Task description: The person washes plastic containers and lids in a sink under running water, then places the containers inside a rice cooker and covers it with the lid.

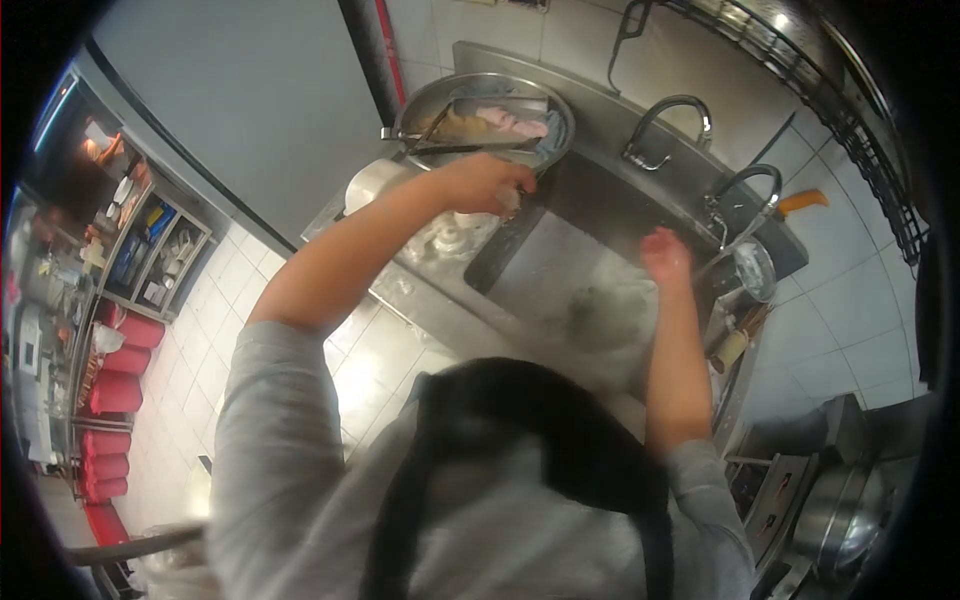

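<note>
My left hand reaches over the near left corner of the sink, its fingers closed around a small greyish pad, perhaps a scrubber. Just beyond it stands a large round metal basin holding trays, a pink cloth-like item and other pieces. White dishes sit on the counter below my left forearm. At the right side of the metal sink my right hand hovers over cloudy water, its fingers loosely apart with nothing visible in them.
Two curved taps rise from the back of the sink. A metal strainer or bowl and an orange handle are at the right. A black wire rack hangs above. Red bins line the floor at far left.
</note>
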